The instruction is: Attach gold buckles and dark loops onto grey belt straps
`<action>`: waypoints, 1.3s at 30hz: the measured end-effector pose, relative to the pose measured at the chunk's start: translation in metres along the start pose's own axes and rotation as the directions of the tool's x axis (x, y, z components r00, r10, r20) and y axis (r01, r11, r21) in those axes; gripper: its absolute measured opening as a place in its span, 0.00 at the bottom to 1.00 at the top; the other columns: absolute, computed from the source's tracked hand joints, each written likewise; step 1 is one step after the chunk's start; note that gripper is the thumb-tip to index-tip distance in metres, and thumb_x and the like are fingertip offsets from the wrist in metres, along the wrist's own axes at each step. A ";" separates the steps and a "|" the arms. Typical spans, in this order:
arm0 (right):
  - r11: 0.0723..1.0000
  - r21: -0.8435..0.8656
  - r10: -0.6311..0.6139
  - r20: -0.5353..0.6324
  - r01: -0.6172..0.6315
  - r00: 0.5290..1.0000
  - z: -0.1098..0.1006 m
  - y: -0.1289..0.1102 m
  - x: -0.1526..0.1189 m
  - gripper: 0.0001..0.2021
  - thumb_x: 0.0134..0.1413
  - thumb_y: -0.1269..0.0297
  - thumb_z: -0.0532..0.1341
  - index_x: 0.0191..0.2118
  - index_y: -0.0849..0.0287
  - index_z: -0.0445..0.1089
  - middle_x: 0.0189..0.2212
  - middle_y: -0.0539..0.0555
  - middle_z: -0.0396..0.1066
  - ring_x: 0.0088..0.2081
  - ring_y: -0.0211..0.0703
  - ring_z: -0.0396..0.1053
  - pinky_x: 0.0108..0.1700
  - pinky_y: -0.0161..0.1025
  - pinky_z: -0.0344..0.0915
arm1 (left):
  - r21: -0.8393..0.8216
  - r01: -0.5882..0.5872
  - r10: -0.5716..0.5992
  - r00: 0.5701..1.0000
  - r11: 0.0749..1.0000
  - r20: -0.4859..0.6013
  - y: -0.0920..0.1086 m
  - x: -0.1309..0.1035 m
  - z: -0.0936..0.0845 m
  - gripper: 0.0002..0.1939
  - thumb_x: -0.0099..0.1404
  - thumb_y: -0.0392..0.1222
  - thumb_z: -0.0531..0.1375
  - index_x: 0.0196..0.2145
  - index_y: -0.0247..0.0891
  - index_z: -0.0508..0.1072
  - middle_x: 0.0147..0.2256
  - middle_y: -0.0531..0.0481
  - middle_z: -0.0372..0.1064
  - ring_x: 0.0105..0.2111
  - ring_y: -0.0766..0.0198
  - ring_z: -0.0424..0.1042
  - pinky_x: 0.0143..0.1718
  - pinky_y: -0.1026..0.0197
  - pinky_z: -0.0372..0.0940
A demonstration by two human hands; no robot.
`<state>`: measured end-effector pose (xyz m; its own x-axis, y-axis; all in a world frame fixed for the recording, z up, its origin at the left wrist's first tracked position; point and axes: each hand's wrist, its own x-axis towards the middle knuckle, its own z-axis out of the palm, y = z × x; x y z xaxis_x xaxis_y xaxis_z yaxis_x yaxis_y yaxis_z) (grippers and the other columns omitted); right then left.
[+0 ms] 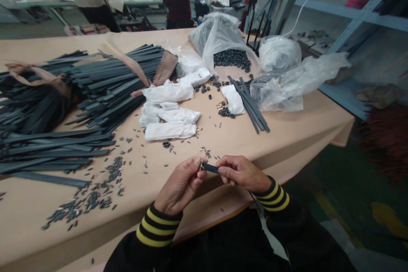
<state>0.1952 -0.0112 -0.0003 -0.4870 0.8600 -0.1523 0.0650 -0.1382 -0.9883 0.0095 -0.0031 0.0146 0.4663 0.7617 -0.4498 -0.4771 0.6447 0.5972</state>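
Between my two hands a short stretch of dark strap [210, 168] is held near the table's front edge, with a small gold-coloured metal piece [202, 165] at its left end. My left hand [185, 182] pinches that metal end between thumb and fingers. The fingers of my right hand [240, 172] are closed on the strap's other end. Small dark pieces [207, 153] lie on the table just beyond my hands. Farther off are white wrapped packets [170, 131] and several loose dark straps [248, 104].
Bundled dark straps [111, 80] cover the left of the brown-covered table [134, 195], with many small pieces [92, 199] in front. An open plastic bag [219, 38] of dark loops stands at the back. Crumpled plastic [287, 85] lies right. Two people stand beyond the table.
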 end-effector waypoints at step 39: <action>0.709 -0.704 -0.238 -0.188 0.038 0.953 0.022 -0.023 -0.003 0.03 0.54 0.66 0.55 0.33 0.59 0.64 0.24 0.50 0.69 0.26 0.37 0.67 0.29 0.31 0.59 | 0.434 -0.138 0.188 0.979 0.890 -0.075 -0.027 0.000 0.006 0.10 0.58 0.45 0.57 0.30 0.34 0.67 0.25 0.52 0.66 0.25 0.70 0.66 0.28 0.67 0.63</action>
<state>0.1759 -0.0216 0.0229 -0.3155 0.9448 0.0883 0.6404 0.2807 -0.7150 0.0271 -0.0209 0.0025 0.3113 0.8721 -0.3776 -0.1661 0.4412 0.8819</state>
